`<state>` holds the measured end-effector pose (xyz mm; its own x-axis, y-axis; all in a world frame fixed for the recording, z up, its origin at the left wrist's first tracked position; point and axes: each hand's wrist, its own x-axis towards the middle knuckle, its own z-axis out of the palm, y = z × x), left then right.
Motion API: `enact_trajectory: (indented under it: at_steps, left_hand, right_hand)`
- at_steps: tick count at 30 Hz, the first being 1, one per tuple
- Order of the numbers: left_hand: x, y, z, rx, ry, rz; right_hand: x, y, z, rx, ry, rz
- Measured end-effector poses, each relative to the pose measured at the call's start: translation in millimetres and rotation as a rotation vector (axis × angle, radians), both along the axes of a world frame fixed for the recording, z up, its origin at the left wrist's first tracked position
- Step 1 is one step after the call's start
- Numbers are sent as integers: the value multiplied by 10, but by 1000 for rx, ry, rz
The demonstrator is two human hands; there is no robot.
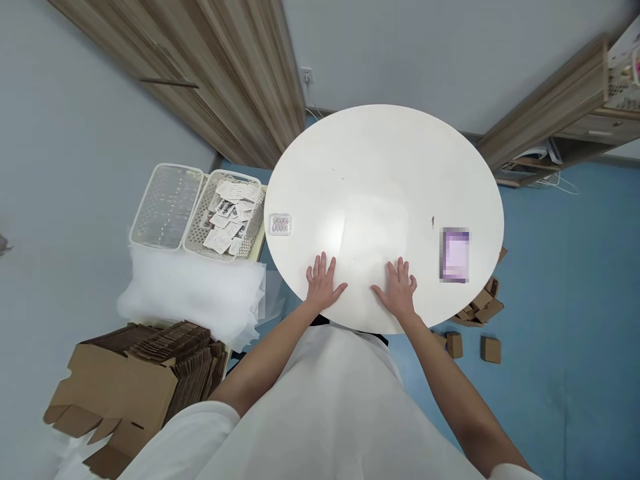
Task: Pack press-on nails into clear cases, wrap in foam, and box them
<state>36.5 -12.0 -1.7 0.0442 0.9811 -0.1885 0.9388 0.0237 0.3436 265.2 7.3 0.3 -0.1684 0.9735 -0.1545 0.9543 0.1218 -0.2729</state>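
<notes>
My left hand lies flat on the near edge of the round white table, fingers spread and nothing in it. To its right, my right hand rests the same way, open and palm down. A small clear plastic case with pinkish contents sits near the table's left edge, beyond my left hand. Off to the right of my right hand lies a purple rectangular item, blurred out so its kind cannot be told.
Left of the table stand a white basket of small packets and another basket of clear items. Nearer are white foam sheets and stacked flat cardboard boxes. Small brown boxes lie on the blue floor. Wooden cabinets flank the table.
</notes>
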Motion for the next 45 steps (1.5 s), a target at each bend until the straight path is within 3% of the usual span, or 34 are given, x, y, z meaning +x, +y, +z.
enact_trajectory:
  at_steps: [4, 7, 11, 16, 21, 27, 33, 38, 45]
  left_hand:
    - [-601, 168, 19, 35, -90, 236]
    - [-1139, 340, 2, 60, -204, 408]
    - [-1641, 578, -47, 131, -376, 537]
    - [-1792, 781, -128, 66, -628, 602]
    - [-1738, 804, -114, 6, -697, 591]
    - [-1493, 743, 14, -11, -771, 530]
    - [-890, 561, 183, -94, -836, 344]
    - [-326, 300, 212, -210, -881, 206]
    - [132, 25, 201, -255, -822, 165]
  right_hand:
    - [-587, 232, 87, -36, 156, 48]
    - [-1189, 475, 122, -244, 397, 45]
    - [-1909, 755, 121, -500, 759, -118]
    - [-2434, 942, 107, -546, 885, -128]
    - [-2600, 942, 110, -622, 982, -117]
    - [-2305, 773, 163, -565, 1018, -186]
    - [-1479, 417, 303, -445, 990, -260]
    - [-717, 65, 359, -398, 963, -314]
    - [-239, -208, 279, -423, 910, -296]
